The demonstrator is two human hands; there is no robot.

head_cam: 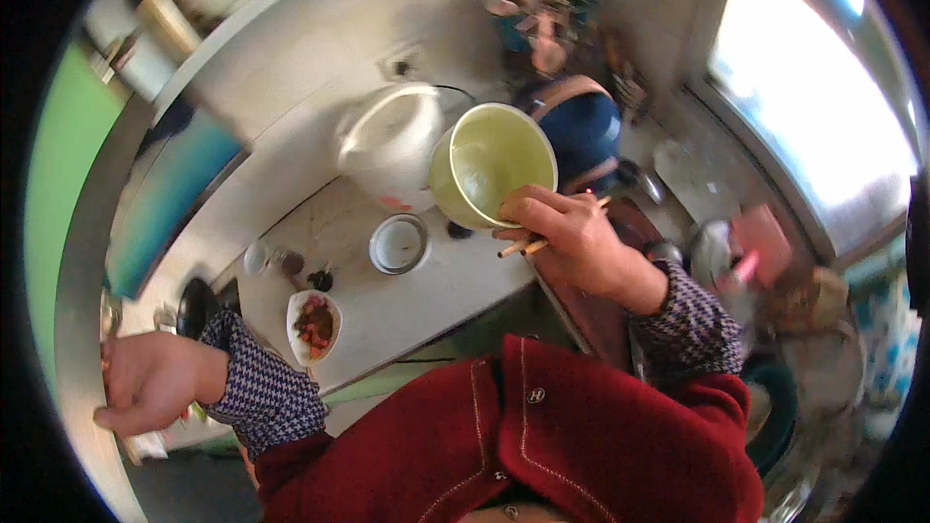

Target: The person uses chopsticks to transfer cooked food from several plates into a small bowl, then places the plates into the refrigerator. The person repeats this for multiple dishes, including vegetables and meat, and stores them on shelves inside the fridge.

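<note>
My right hand (581,232) grips the rim of a yellow-green bowl (508,152), tilted so that its bare inside faces me. A pair of wooden chopsticks (524,247) is held under the fingers of the same hand. Far to the left, my left hand (156,381) is blurred, with its thumb towards the left edge. Whether its fingers touch anything there cannot be made out. Behind the bowl stands a white rice cooker (399,152). A small white bowl (398,243) sits on the pale countertop (407,305) below it.
A white dish of food (314,327) stands near the counter's front left, beside small jars (290,261). At the back right is a dark blue appliance (581,127), with a utensil holder (538,22) above it. The right side is cluttered below a bright window (806,80).
</note>
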